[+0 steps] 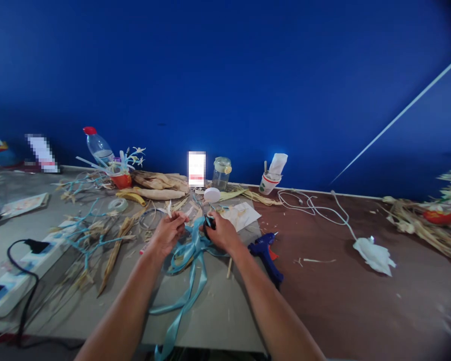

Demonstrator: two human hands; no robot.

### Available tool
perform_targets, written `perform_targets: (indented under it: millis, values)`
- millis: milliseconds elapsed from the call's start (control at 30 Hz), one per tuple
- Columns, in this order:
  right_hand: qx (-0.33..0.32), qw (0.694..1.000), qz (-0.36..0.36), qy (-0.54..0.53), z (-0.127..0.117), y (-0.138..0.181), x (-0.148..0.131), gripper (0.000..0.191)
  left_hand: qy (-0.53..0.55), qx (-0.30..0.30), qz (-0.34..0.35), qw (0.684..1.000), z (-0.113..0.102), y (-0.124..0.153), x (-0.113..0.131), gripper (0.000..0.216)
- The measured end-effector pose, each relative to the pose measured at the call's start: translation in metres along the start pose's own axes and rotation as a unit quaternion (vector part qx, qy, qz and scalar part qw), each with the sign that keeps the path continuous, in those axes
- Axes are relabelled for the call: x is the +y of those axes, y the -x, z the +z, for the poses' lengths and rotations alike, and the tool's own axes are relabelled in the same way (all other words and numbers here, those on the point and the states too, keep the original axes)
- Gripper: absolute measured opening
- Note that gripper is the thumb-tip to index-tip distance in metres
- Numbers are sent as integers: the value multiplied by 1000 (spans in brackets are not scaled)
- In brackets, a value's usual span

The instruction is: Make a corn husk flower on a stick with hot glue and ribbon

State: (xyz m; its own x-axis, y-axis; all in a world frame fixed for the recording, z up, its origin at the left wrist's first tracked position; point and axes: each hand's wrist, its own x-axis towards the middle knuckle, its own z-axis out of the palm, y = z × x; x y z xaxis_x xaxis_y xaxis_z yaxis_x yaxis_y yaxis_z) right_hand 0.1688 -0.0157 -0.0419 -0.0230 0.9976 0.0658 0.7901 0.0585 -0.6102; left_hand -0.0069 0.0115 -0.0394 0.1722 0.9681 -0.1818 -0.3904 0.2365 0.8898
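Note:
My right hand (pixel 222 231) is wrapped around the black handles of a pair of scissors (pixel 209 226), whose blades point away from me. To its left, my left hand (pixel 171 231) pinches a small pale strip of husk (pixel 169 206) that sticks up above the fingers. Light-blue ribbon (pixel 197 250) lies in loose loops just below and between both hands, its tails running toward the front edge of the table. A white sheet of paper (pixel 248 214) lies beyond my right hand, with pale scraps on it.
On the right lies a blue glue gun (pixel 265 255), near a white cable (pixel 308 206). Blue-stemmed husk flowers (pixel 86 240) and a power strip (pixel 40 268) are at left. Dried husks (pixel 159 183), a glass jar (pixel 221 175), a paper cup (pixel 269 183) and a plastic bottle (pixel 99 146) line the wall.

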Motion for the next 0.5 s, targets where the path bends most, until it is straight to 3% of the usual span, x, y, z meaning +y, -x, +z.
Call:
perform_targets:
  millis: [100,500]
  values:
    - [-12,998,15,66,1,1,-2,50,16,-3,-9,1000,-1,0,-1,29]
    - [-46,977,26,208,-7,9,-27,29,16,23,55,998,4,0,1,30]
